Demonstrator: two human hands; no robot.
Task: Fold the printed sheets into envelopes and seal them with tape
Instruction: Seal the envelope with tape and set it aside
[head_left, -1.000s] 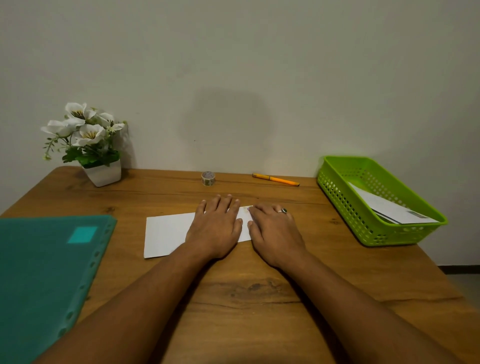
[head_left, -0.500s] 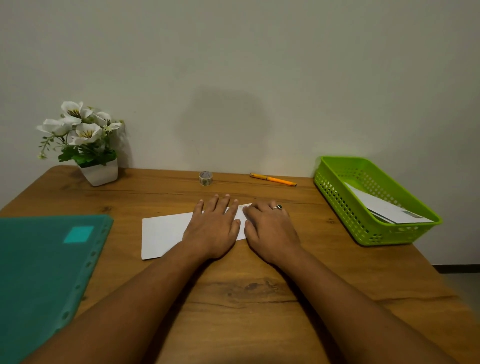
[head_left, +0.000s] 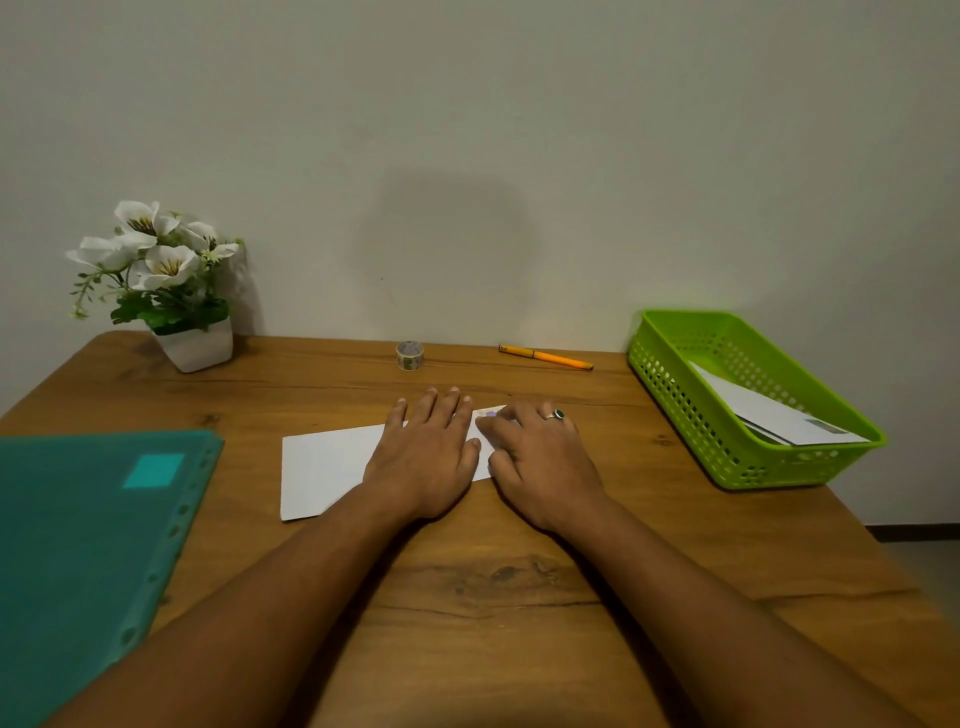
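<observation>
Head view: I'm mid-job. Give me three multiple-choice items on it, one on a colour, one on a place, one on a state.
1. The basket on the right side of the table is:
A. green
B. red
C. white

2. The tape roll is:
A. in the basket
B. on the table near the wall, left of the orange pen
C. held in the air

3. The left hand is:
A. gripping the pen
B. lying flat on the folded sheet
C. lifted off the table

Answers:
1 A, its perforated walls and rim are bright green.
2 B, it stands on the wood beyond the hands, with the pen further right.
3 B, its fingers are spread straight over the white paper.
</observation>
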